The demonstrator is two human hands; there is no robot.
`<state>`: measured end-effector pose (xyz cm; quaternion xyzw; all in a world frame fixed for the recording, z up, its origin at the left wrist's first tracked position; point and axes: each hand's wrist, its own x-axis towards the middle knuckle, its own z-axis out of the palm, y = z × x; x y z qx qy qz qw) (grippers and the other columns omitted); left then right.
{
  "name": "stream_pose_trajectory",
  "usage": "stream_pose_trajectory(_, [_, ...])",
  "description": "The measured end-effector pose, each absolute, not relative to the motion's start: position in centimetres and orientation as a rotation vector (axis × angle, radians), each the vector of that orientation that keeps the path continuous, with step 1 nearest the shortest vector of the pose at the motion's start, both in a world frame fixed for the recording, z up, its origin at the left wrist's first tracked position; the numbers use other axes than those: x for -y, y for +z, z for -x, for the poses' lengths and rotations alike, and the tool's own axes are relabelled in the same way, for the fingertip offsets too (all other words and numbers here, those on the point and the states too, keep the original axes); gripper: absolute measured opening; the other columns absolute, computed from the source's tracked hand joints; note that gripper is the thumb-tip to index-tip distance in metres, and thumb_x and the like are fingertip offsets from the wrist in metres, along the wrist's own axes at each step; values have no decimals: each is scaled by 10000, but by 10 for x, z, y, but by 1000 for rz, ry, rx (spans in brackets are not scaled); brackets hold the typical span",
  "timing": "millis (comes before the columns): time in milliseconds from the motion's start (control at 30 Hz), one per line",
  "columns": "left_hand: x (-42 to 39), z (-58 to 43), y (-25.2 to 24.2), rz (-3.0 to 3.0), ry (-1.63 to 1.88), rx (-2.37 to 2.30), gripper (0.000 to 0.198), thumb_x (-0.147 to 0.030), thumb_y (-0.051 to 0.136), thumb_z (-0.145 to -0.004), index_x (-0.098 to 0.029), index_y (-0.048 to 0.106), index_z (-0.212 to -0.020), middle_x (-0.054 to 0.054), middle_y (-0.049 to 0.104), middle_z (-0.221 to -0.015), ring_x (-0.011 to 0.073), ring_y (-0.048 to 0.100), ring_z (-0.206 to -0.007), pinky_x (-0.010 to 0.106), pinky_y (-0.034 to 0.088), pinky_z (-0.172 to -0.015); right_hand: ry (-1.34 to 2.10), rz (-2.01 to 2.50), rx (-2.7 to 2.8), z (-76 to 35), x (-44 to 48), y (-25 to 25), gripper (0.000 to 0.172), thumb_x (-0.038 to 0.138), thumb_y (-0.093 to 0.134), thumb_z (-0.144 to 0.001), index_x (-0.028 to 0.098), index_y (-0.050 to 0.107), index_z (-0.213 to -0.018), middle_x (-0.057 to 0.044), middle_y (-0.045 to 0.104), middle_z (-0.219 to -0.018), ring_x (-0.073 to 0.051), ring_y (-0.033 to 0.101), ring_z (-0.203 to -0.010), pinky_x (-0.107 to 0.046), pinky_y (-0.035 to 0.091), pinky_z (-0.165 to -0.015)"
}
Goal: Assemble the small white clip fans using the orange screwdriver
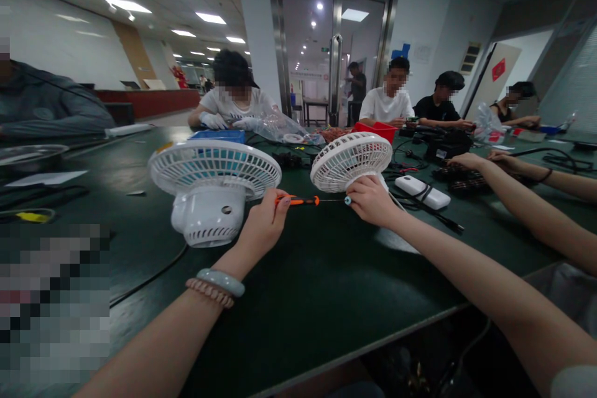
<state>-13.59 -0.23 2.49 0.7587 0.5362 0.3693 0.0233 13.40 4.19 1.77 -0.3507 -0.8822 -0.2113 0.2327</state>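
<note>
My left hand (267, 217) is closed around the orange and black handle of a screwdriver (305, 201). Its thin shaft points right, towards a small light-blue piece (347, 200) at the fingertips of my right hand (372, 200). That hand grips a white fan (352, 160) below its round grille, which is tilted. Whether the screwdriver tip touches the blue piece, I cannot tell. Just left of my left hand, a larger white fan (209, 214) stands on its rounded housing with its grille uppermost.
A white power block (422, 191) with a black cable lies right of the fan. Blue tray (217, 136) and red bin (375, 130) stand farther back on the green table (298, 298). Another person's hands (471, 161) work among dark parts at right; several people sit around.
</note>
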Motion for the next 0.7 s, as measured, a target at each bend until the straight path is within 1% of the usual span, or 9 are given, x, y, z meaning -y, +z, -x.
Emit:
stream_pose_trajectory(300, [6, 132, 27, -2450, 1186, -1628, 267, -370, 283, -891, -169, 458, -911, 7, 550, -683, 148, 526, -596, 284, 388, -574, -570, 956, 2422, -134, -42, 17, 167, 225, 495, -813, 179, 655, -831, -59, 630, -956, -219, 450, -940, -382, 281, -813])
stream_pose_trajectory(500, [6, 130, 27, -2455, 1189, -1592, 254, -347, 273, -897, -172, 449, -949, -3, 536, -675, 143, 523, -603, 285, 391, -596, -583, 969, 2421, -134, -41, 17, 180, 229, 483, -823, 172, 651, -852, -59, 629, -959, -216, 448, -939, -381, 279, -820])
stream_pose_trajectory(700, [4, 131, 25, -2438, 1174, -1590, 259, -349, 274, -898, -172, 455, -951, 1, 541, -682, 136, 518, -596, 274, 382, -581, -585, 975, 2426, -134, -40, 18, 188, 235, 476, -830, 171, 651, -851, -62, 629, -964, -218, 449, -940, -381, 277, -825])
